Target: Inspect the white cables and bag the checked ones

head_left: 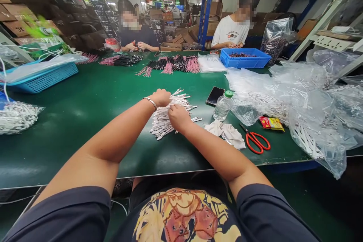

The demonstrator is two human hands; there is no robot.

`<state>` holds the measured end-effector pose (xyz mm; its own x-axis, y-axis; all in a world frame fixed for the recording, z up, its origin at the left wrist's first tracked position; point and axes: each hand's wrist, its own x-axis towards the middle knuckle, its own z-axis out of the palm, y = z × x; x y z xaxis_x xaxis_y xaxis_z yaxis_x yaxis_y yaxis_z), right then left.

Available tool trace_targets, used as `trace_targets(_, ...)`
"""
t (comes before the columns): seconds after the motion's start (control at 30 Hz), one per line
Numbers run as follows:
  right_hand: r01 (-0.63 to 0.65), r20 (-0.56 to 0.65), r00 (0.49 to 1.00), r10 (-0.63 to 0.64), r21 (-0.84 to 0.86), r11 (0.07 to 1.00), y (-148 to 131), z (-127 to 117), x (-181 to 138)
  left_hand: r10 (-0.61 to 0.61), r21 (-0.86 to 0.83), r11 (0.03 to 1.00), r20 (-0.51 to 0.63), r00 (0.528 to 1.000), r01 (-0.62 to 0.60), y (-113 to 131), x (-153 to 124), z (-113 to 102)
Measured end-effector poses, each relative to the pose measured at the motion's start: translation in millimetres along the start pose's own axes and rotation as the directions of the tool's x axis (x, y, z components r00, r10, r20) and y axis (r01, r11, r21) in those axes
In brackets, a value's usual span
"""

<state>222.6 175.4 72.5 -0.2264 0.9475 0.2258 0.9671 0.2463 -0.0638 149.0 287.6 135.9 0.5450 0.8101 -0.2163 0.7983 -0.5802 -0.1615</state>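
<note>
A pile of short white cables (166,119) lies on the green table (85,106) in front of me. My left hand (161,97), with a bracelet at the wrist, is closed over the far end of the pile. My right hand (179,117) is curled on the pile's near right side, fingers pinched among the cables. Both hands touch the same bundle.
A phone (214,95), a small bottle (223,106), a white cloth (227,132), red scissors (256,141) and clear bags of parts (312,102) lie to the right. Blue baskets (42,77) (245,57) and pink-black cable bundles (172,64) sit farther off. Two people work across the table.
</note>
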Motion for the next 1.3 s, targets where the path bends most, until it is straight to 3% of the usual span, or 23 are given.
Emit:
trace_targets(0.17,0.004,0.051,0.999,-0.005,0.021,1.000,-6.7,-2.7,10.8,0.070,0.067,0.995,0.000,0.998,-0.070,3.4,-8.2,-6.1)
trace_targets(0.4,-0.187,0.182,0.968,0.174,0.055,0.981,-16.6,-5.7,32.6,0.022,0.099,0.995,0.001,1.000,-0.022,1.0,-8.8,-23.6)
trace_targets(0.6,-0.301,0.256,0.930,0.262,0.126,0.945,2.9,9.0,44.2,0.105,-0.042,0.994,0.114,0.988,-0.101,-2.1,-18.5,-29.7)
trace_targets(0.77,-0.395,0.257,0.907,0.334,0.243,0.886,22.6,17.4,40.9,0.167,-0.280,0.950,0.082,0.982,-0.138,-22.5,-47.5,-19.3)
trace_targets(0.83,-0.376,0.229,0.922,0.314,0.322,0.869,26.7,12.2,36.0,0.190,-0.526,0.835,0.002,0.982,-0.160,-31.7,-61.5,-5.4)
trace_targets(0.93,-0.329,0.150,0.944,0.293,0.459,0.825,24.0,-2.3,23.1,0.136,-0.852,0.489,-0.141,0.981,-0.190,-40.4,-82.4,22.8)
trace_targets(1.0,-0.297,0.112,0.952,0.285,0.566,0.769,14.6,-11.8,11.4,0.067,-0.920,0.339,-0.187,0.980,-0.199,-42.7,-95.6,41.5)
trace_targets(1.07,-0.266,0.127,0.961,0.244,0.659,0.704,0.6,-18.3,0.2,0.007,-0.944,0.254,-0.216,0.976,-0.211,-43.4,-107.4,56.6)
trace_targets(1.13,-0.265,0.187,0.963,0.194,0.788,0.556,-14.9,-21.0,-7.2,-0.020,-0.950,0.215,-0.237,0.971,-0.227,-43.4,-116.7,67.3)
trace_targets(1.17,-0.293,0.233,0.953,0.195,0.874,0.389,-21.9,-20.9,-8.6,-0.017,-0.950,0.206,-0.243,0.970,-0.234,-43.3,-120.3,71.2)
trace_targets(1.23,-0.343,0.362,0.903,0.233,0.932,-0.119,-32.7,-18.9,-6.8,0.010,-0.953,0.184,-0.244,0.970,-0.242,-43.2,-125.4,77.2)
trace_targets(1.27,-0.327,0.432,0.867,0.248,0.869,-0.370,-36.0,-17.3,-4.1,0.026,-0.957,0.163,-0.239,0.971,-0.239,-43.2,-127.2,79.7)
trace_targets(1.3,-0.286,0.485,0.834,0.263,0.788,-0.546,-37.7,-15.8,-0.8,0.039,-0.963,0.137,-0.231,0.972,-0.234,-43.4,-128.6,82.1)
